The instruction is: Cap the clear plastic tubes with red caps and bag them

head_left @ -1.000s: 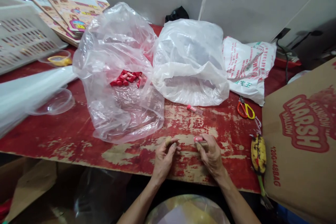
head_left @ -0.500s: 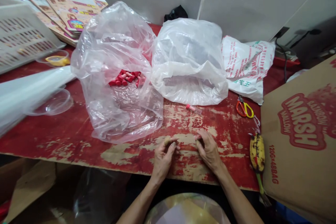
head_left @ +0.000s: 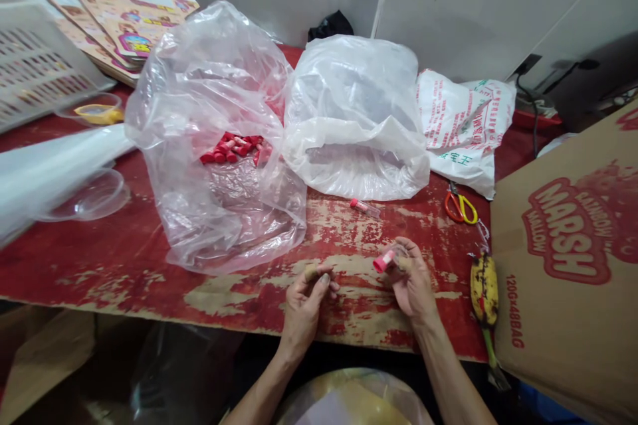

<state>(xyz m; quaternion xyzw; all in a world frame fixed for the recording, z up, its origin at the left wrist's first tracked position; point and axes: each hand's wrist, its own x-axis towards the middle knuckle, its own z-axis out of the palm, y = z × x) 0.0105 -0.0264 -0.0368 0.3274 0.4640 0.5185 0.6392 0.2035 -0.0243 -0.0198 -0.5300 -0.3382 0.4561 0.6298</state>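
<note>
**Pink-capped tube in my right grip, tan plug in my left**

My right grip [head_left: 411, 282] is curled closed around a small see-through tube [head_left: 391, 257], pinched between thumb and fingers, with its pink-red cap [head_left: 381, 262] pointing toward my other hand. My left grip [head_left: 304, 302] is also nearly closed, its fingertips [head_left: 323, 277] holding a small tan cylinder [head_left: 312, 272] whose material I cannot make out. The two grips hover apart, just above the front edge of the worn red counter [head_left: 124, 265], where the paint has flaked to bare wood.

A second capped tube [head_left: 365, 208] lies on the counter ahead of my hands, just in front of a milky plastic bag [head_left: 353, 123]. To its left, a crumpled transparent bag [head_left: 214, 212] holds a cluster of red-capped tubes [head_left: 232, 148]. Orange-and-yellow scissors [head_left: 461, 208] rest near a printed white bag [head_left: 463, 133], and a spotted banana [head_left: 484, 291] lies beside a cardboard carton [head_left: 563, 246] printed "MARSH". At the far left are a white slotted crate [head_left: 40, 60], a stack of printed cards [head_left: 117, 23] and a transparent plastic lid [head_left: 92, 194].
</note>
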